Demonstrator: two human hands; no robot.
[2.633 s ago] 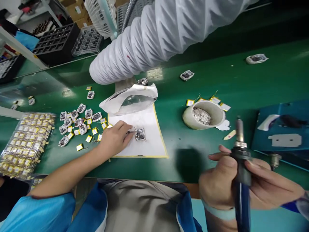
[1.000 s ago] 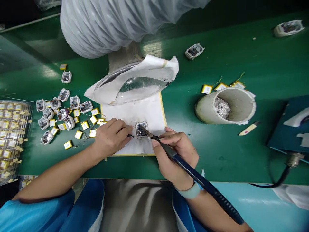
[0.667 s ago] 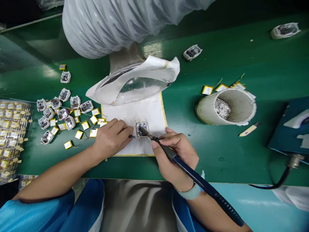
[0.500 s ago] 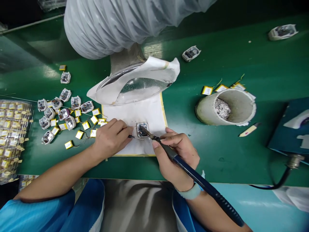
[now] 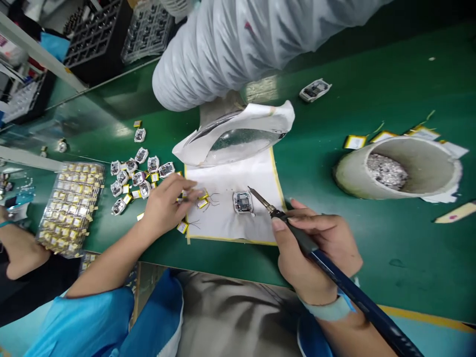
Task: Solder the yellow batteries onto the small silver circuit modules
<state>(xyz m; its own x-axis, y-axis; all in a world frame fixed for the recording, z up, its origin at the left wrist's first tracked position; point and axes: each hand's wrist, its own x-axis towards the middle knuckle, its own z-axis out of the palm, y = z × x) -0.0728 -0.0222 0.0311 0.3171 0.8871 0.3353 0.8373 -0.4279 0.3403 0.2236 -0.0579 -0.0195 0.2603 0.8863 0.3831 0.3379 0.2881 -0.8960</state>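
white paper (image 5: 223, 225) edged in yellow lies on the green bench (image 5: 312, 148), and near its middle sits the small pale case (image 5: 243, 202), flat, its circuit board showing face up. from where i stand, the right hand (image 5: 305, 272) is to the near right of it, fingers closed around the dark grip of the soldering iron (image 5: 334, 273), which slants from the near right up towards the case. the tip is just beside the case's far right corner; i cannot tell whether the two touch. a pale band (image 5: 329, 307) rings that wrist.

the left hand (image 5: 165, 206) is over the left edge of the paper, fingers bent and a little spread. i cannot tell whether they grip anything. yellow-edged batteries (image 5: 203, 203) with thin wires lie right by the fingertips, and another battery (image 5: 182, 227) rests nearer, on the edge of the sheet.

further left, a loose cluster of similar cases (image 5: 153, 163) is scattered with more batteries, beside a clear tray (image 5: 51, 204) filled with them in rows. at the far left, someone else's bare forearm (image 5: 22, 253) shows. a ribbed grey hose (image 5: 253, 54) crosses the far side, above a clear shield (image 5: 241, 136) partly covered in white. off to the right stands a pale round pot (image 5: 347, 178) with silvery crumbs (image 5: 386, 172) inside.
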